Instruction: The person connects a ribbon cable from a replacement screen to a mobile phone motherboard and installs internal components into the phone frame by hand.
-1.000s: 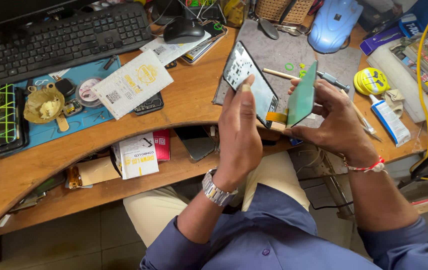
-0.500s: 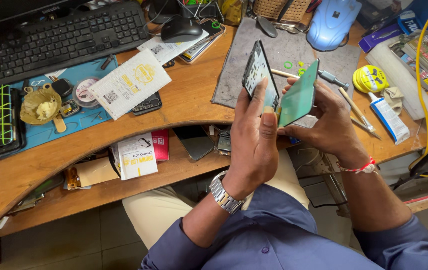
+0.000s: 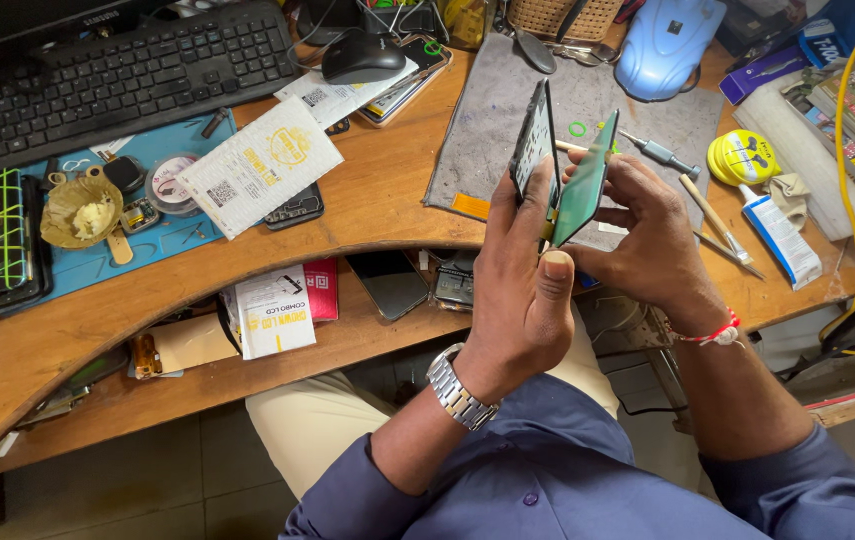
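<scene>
The left hand (image 3: 523, 290) is curled around the lower edge of a dark phone body (image 3: 534, 150), held upright and edge-on, thumb tip raised toward the camera. Just beside it, the right hand (image 3: 643, 235) pinches a green-backed screen panel (image 3: 584, 180) between thumb and fingers, tilted and leaning away from the phone body so the two parts meet at the bottom and gape at the top. Beyond both hands lies a grey work mat (image 3: 488, 130) on the wooden desk (image 3: 378, 210). To the right of the right hand sit a white glue tube (image 3: 776, 232) and a yellow tape roll (image 3: 743, 157). Far left of the left hand lies a black keyboard (image 3: 118, 65).
</scene>
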